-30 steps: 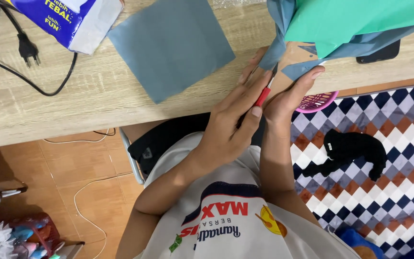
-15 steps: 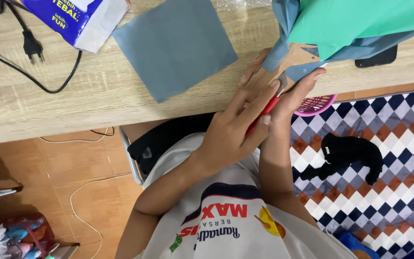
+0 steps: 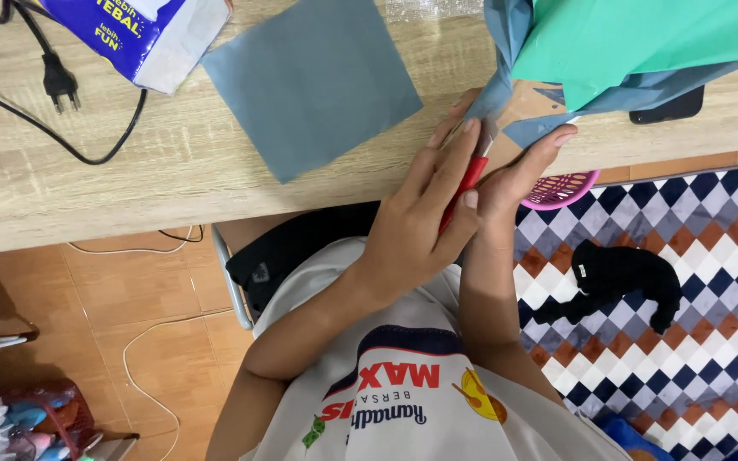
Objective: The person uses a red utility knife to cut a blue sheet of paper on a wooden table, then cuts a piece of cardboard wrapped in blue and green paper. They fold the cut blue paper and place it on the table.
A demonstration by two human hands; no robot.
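My left hand is closed around a red-handled cutter, whose metal tip points up at the table edge. Pressed against its right side is my right hand; its thumb lies on the lower edge of a blue-grey sheet, and its other fingers are hidden. That sheet hangs folded under a green sheet over a piece of brown cardboard. A separate square blue-grey sheet lies flat on the wooden table, left of both hands.
A blue and white pack and a black cable with a plug lie at the table's far left. A dark phone sits under the sheets. A pink basket, a black cloth and a checked mat are on the floor.
Both hands have slid up together toward the folded blue-grey sheet. The cutter's tip now reaches the sheet's edge, and the left fingers lie further over the handle.
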